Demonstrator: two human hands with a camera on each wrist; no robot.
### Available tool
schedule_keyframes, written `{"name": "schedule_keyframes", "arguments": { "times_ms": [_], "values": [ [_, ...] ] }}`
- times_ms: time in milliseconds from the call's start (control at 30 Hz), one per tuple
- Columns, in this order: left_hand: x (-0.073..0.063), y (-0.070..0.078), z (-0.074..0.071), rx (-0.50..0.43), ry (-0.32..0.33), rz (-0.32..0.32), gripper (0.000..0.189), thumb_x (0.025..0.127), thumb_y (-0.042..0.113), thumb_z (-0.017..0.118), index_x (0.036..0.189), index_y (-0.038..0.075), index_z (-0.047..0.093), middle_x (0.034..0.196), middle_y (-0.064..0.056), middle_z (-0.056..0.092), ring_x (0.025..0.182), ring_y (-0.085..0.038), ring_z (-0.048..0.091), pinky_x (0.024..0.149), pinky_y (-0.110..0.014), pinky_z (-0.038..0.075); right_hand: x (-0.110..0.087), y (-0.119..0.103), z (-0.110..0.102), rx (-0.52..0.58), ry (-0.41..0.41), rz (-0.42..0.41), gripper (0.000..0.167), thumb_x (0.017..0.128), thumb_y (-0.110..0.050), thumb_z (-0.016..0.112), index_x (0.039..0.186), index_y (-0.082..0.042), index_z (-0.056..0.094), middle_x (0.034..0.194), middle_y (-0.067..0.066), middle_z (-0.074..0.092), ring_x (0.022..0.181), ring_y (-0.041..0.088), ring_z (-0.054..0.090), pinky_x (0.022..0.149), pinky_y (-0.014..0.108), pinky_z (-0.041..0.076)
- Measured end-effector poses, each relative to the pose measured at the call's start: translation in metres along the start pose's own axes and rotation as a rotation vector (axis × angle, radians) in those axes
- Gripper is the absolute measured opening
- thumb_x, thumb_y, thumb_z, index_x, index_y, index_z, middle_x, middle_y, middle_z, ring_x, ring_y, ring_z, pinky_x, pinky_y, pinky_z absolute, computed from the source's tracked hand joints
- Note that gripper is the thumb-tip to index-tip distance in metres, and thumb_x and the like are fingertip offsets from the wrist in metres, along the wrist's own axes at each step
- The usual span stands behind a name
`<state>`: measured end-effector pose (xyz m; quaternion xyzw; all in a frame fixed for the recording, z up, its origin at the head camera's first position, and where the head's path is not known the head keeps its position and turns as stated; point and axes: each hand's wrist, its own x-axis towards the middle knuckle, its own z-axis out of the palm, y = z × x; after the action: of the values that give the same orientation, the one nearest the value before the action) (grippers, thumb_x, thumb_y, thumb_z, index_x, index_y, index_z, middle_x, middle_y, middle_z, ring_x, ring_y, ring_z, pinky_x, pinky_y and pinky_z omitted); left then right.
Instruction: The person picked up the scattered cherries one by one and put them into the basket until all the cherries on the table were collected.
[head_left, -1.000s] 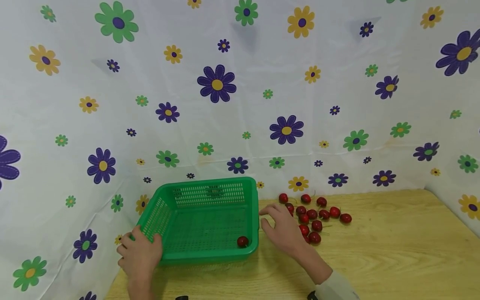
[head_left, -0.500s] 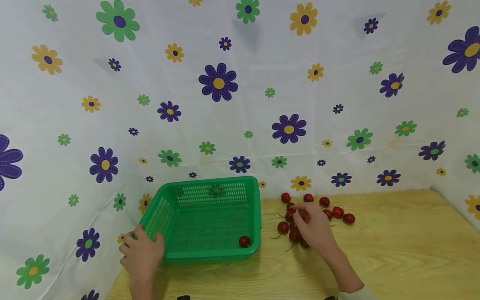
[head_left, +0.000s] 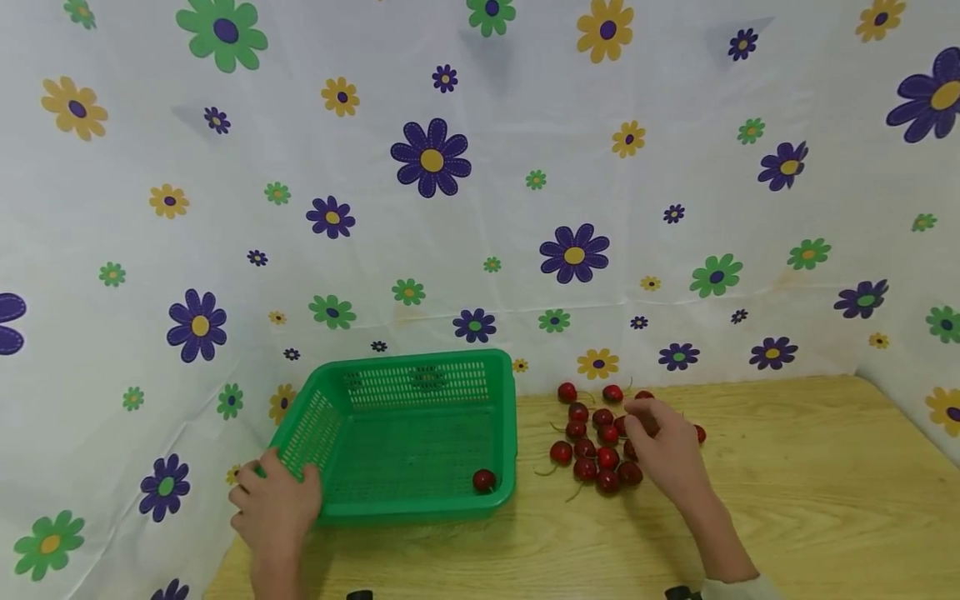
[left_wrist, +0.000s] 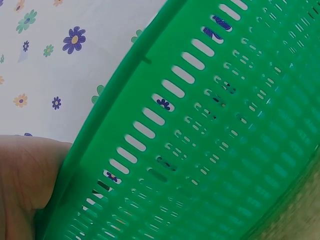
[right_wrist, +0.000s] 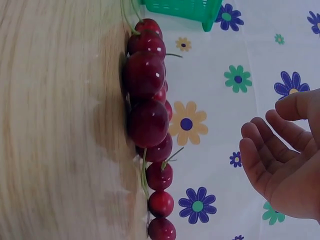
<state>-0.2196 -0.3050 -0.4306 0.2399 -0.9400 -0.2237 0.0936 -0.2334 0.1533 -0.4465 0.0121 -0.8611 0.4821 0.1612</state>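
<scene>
A green plastic basket (head_left: 405, 510) with slotted walls stands on the left of the table. One dark red cherry (head_left: 484, 481) lies in its near right corner. My left hand (head_left: 274, 504) grips the basket's left rim, and the left wrist view shows that hand (left_wrist: 27, 185) against the rim beside the slotted wall (left_wrist: 117, 120). Loose cherries (head_left: 585, 469), several with stems, form a group right of the basket. Over the right part of this group hovers my right hand (head_left: 671, 454), hiding some of them. Its fingers (right_wrist: 257, 160) are loosely bent, holding nothing, apart from the cherries (right_wrist: 148, 123).
The wooden table (head_left: 795, 483) extends to the right of the cherries. Behind it hangs a white cloth (head_left: 495, 233) printed with flowers, which also covers the left side. The basket's back edge lies close to this cloth.
My right hand has moved from beside the basket's right wall rightward to the far side of the cherry group, uncovering the nearer cherries. The left hand and basket have stayed in place.
</scene>
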Motion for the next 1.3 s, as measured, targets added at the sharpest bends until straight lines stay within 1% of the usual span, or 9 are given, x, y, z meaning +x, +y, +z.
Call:
{"name": "schedule_keyframes", "arguments": {
  "times_ms": [167, 333, 467, 567, 833, 1000, 1100, 1167, 1300],
  "values": [
    [0.001, 0.0, 0.0, -0.001, 0.001, 0.008, 0.066, 0.096, 0.03, 0.042, 0.144, -0.011, 0.021, 0.137, -0.043, 0.02, 0.123, -0.061, 0.021, 0.089, -0.076, 0.027, 0.001, 0.006, -0.004, -0.04, -0.026, 0.053, 0.026, 0.1, -0.013, 0.054, 0.119, 0.001, 0.065, 0.114, 0.017, 0.066, 0.1, 0.028, 0.062, 0.085, 0.042, 0.052],
    [0.001, 0.0, 0.0, 0.001, -0.008, 0.0, 0.066, 0.096, 0.029, 0.042, 0.144, -0.011, 0.02, 0.137, -0.044, 0.019, 0.123, -0.061, 0.02, 0.089, -0.076, 0.027, 0.005, 0.021, -0.007, -0.135, -0.066, 0.029, 0.028, 0.096, -0.011, 0.056, 0.116, 0.006, 0.065, 0.115, 0.023, 0.064, 0.103, 0.035, 0.061, 0.085, 0.05, 0.052],
    [0.002, 0.0, -0.001, 0.003, -0.015, -0.006, 0.066, 0.097, 0.029, 0.041, 0.145, -0.01, 0.02, 0.137, -0.044, 0.018, 0.124, -0.061, 0.019, 0.09, -0.076, 0.026, 0.007, 0.034, -0.011, -0.203, -0.088, 0.018, 0.029, 0.094, -0.01, 0.058, 0.116, 0.008, 0.065, 0.113, 0.024, 0.063, 0.102, 0.037, 0.06, 0.084, 0.051, 0.052],
    [0.003, -0.001, -0.001, 0.003, -0.02, -0.003, 0.066, 0.097, 0.029, 0.041, 0.146, -0.01, 0.019, 0.138, -0.044, 0.018, 0.124, -0.061, 0.019, 0.09, -0.076, 0.026, 0.007, 0.041, -0.014, -0.232, -0.091, 0.042, 0.03, 0.094, -0.01, 0.058, 0.117, 0.007, 0.065, 0.113, 0.025, 0.062, 0.103, 0.037, 0.06, 0.084, 0.051, 0.052],
    [0.002, -0.001, 0.0, 0.0, -0.022, -0.004, 0.066, 0.097, 0.029, 0.041, 0.147, -0.009, 0.019, 0.138, -0.043, 0.017, 0.125, -0.061, 0.019, 0.09, -0.076, 0.025, 0.01, 0.05, -0.024, -0.252, -0.114, 0.092, 0.037, 0.093, -0.011, 0.058, 0.121, 0.013, 0.06, 0.114, 0.032, 0.056, 0.09, 0.034, 0.056, 0.071, 0.043, 0.05],
    [0.002, -0.001, -0.001, -0.001, -0.029, -0.006, 0.067, 0.097, 0.029, 0.041, 0.147, -0.009, 0.019, 0.139, -0.043, 0.017, 0.125, -0.061, 0.018, 0.09, -0.076, 0.025, 0.013, 0.053, -0.024, -0.27, -0.162, 0.096, 0.04, 0.093, -0.011, 0.057, 0.125, 0.012, 0.058, 0.12, 0.036, 0.052, 0.1, 0.043, 0.057, 0.081, 0.053, 0.05],
    [0.002, -0.001, -0.001, -0.001, -0.03, -0.007, 0.067, 0.097, 0.03, 0.041, 0.147, -0.009, 0.019, 0.139, -0.043, 0.017, 0.126, -0.061, 0.018, 0.091, -0.076, 0.025, 0.015, 0.053, -0.021, -0.28, -0.21, 0.082, 0.04, 0.093, -0.01, 0.058, 0.127, 0.01, 0.058, 0.119, 0.035, 0.055, 0.104, 0.046, 0.058, 0.086, 0.058, 0.049],
    [0.002, -0.001, -0.001, -0.001, -0.027, -0.007, 0.067, 0.097, 0.03, 0.041, 0.147, -0.009, 0.019, 0.139, -0.043, 0.017, 0.125, -0.061, 0.018, 0.091, -0.076, 0.025, 0.016, 0.052, -0.018, -0.282, -0.249, 0.083, 0.04, 0.093, -0.01, 0.059, 0.128, 0.009, 0.058, 0.115, 0.03, 0.06, 0.099, 0.042, 0.061, 0.083, 0.053, 0.052],
    [0.001, -0.001, -0.001, -0.002, -0.018, -0.001, 0.066, 0.097, 0.029, 0.041, 0.146, -0.009, 0.02, 0.139, -0.042, 0.017, 0.125, -0.061, 0.019, 0.09, -0.076, 0.026, 0.018, 0.049, -0.012, -0.264, -0.295, 0.114, 0.04, 0.093, -0.009, 0.059, 0.13, 0.006, 0.057, 0.108, 0.023, 0.065, 0.082, 0.026, 0.06, 0.065, 0.037, 0.05]
  ]
}}
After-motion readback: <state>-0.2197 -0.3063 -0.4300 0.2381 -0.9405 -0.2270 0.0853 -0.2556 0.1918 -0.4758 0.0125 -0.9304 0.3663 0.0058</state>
